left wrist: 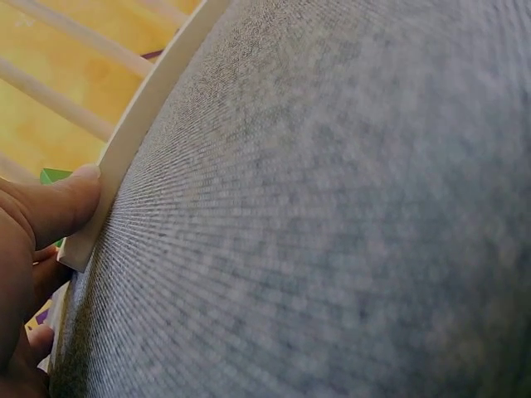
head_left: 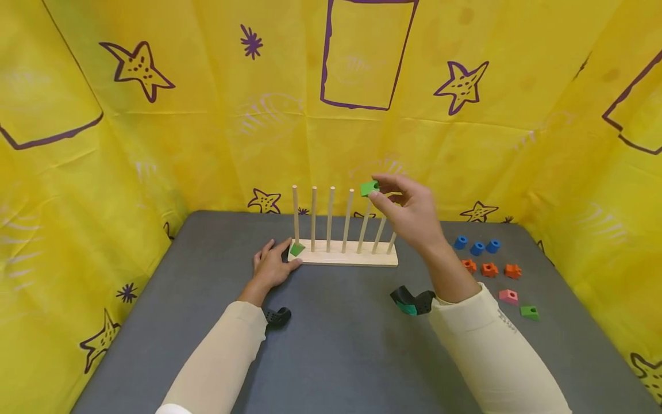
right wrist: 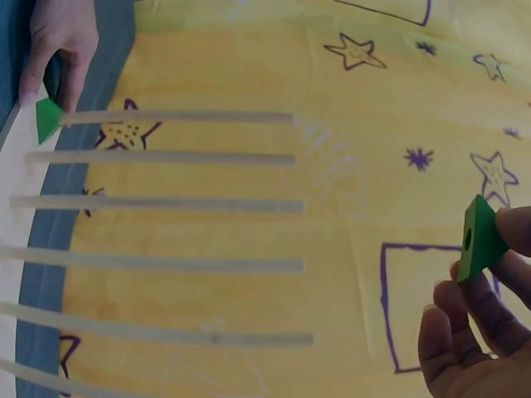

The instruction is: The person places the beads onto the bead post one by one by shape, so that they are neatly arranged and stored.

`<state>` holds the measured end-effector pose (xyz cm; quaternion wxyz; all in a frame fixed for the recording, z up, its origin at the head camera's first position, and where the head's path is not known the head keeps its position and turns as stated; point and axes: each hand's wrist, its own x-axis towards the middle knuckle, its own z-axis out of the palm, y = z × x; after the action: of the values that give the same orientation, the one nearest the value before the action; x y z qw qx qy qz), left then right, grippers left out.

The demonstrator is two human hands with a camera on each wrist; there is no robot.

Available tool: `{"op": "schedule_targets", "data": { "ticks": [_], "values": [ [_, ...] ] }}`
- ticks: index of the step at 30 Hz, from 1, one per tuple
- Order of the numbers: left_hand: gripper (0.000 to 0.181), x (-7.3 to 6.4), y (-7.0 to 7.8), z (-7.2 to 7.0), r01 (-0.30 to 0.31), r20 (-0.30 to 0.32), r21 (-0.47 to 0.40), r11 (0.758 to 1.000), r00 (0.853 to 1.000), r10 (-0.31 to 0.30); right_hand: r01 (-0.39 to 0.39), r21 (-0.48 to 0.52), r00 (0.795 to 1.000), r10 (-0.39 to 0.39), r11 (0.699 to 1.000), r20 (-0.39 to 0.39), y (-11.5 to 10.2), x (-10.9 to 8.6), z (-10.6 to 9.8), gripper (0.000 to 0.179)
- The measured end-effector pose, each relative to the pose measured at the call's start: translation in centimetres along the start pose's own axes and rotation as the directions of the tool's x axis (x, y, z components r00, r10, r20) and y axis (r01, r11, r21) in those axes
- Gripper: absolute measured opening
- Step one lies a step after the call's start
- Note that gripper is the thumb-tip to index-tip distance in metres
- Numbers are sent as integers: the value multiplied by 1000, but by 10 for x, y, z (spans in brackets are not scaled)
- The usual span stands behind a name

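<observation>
A pale wooden peg rack carries a row of several upright pegs. My left hand grips the left end of its base, thumb along the front edge and fingers round the far side. A green triangular block sits low on the leftmost peg, beside that hand. My right hand is raised near the peg tops, right of the middle. Between thumb and fingertips it pinches another green triangular block, whose hole shows in the right wrist view. This block is apart from the pegs in that view.
On the grey table, to the right, lie several loose blocks: blue cylinders, orange notched pieces, a pink block and a green block. A yellow patterned curtain stands behind the rack and along both sides.
</observation>
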<state>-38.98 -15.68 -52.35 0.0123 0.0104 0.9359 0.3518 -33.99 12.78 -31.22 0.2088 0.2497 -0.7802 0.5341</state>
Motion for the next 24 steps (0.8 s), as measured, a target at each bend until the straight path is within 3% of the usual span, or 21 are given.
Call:
{"op": "schedule_targets", "data": {
  "ticks": [11,19,24],
  "values": [
    [72,1,-3,-2,11,-3,5,1000,1000,-11,-73,67,994,67,995,84,-2,30,51,31],
    [72,1,1,-1,8,4,6,1000,1000,-8,-87,45,990,82,995,111,3,47,80,31],
    [71,1,1,-1,7,-6,5,1000,1000,-7,-120,-40,983,125,992,136,7,55,96,33]
  ]
}}
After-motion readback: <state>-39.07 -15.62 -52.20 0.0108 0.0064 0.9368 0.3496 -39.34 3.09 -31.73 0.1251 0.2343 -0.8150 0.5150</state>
